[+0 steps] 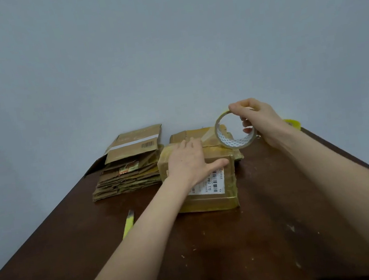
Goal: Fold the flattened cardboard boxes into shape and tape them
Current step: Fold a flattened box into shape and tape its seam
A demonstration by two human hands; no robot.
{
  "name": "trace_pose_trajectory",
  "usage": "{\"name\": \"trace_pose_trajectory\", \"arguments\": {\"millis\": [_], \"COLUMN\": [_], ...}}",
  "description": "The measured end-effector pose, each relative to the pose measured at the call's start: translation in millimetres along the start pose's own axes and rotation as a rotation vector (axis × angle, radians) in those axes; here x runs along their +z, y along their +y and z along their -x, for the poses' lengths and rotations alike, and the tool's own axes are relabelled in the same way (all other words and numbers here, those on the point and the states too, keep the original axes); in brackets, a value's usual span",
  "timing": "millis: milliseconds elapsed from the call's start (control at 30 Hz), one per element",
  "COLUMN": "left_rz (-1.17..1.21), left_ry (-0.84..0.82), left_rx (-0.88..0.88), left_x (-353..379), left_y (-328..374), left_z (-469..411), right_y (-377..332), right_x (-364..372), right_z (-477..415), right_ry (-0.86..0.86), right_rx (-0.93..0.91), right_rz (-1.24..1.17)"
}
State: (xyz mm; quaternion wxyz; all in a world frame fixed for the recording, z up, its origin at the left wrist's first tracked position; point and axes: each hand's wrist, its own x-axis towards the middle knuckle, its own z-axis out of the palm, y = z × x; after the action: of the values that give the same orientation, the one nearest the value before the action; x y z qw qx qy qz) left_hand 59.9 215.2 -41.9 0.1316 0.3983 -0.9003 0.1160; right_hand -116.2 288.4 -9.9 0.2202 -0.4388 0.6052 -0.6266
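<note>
Your left grip (188,160) lies spread flat on the box (211,203); your right grip (256,118) pinches the tape roll (238,143): pull it taut, low along the seam.

Dark table (263,235) (scuffed): flattened cardboard stack (125,179), folded box (222,197), yellow cutter (129,223).

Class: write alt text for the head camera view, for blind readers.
A person's left hand presses flat on a taped brown cardboard box with a white label, while the right hand holds a roll of clear tape at its far edge. A stack of flattened cardboard boxes and a yellow utility knife lie to the left on the dark wooden table.
</note>
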Motion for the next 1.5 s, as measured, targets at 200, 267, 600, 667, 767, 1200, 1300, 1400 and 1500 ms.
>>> {"name": "trace_pose_trajectory", "arguments": {"millis": [200,267,600,667,767,1200,1300,1400,1500], "left_rz": [0.051,0.056,-0.031,-0.022,-0.005,0.048,0.112,0.209,0.303], "left_ry": [-0.01,0.006,-0.04,-0.039,-0.017,0.134,0.148,0.222,0.381], "left_rx": [-0.018,-0.011,0.039,0.048,0.047,0.117,0.119,0.066,-0.009], "left_x": [14,16,17,20,22,32,30,28,30], "left_y": [10,3,-16,-16,-13,-18,-20,-25,-33], "left_z": [-9,-7,-5,-5,-6,-4,0,11,31], "right_y": [6,7,27,33,35,71,70,62,57], "right_x": [8,7,-20,-18,-17,6,14,21,30], "right_z": [4,5,17,20,21,30,31,29,29], "right_ry": [-0.068,-0.019,-0.01,-0.011,-0.028,-0.049,-0.019,-0.015,0.019], "right_rx": [-0.03,-0.023,0.024,0.031,0.016,-0.001,0.008,-0.007,-0.011], "right_rz": [-0.098,-0.098,0.12,0.119,0.177,0.349,0.399,0.53,0.642]}}
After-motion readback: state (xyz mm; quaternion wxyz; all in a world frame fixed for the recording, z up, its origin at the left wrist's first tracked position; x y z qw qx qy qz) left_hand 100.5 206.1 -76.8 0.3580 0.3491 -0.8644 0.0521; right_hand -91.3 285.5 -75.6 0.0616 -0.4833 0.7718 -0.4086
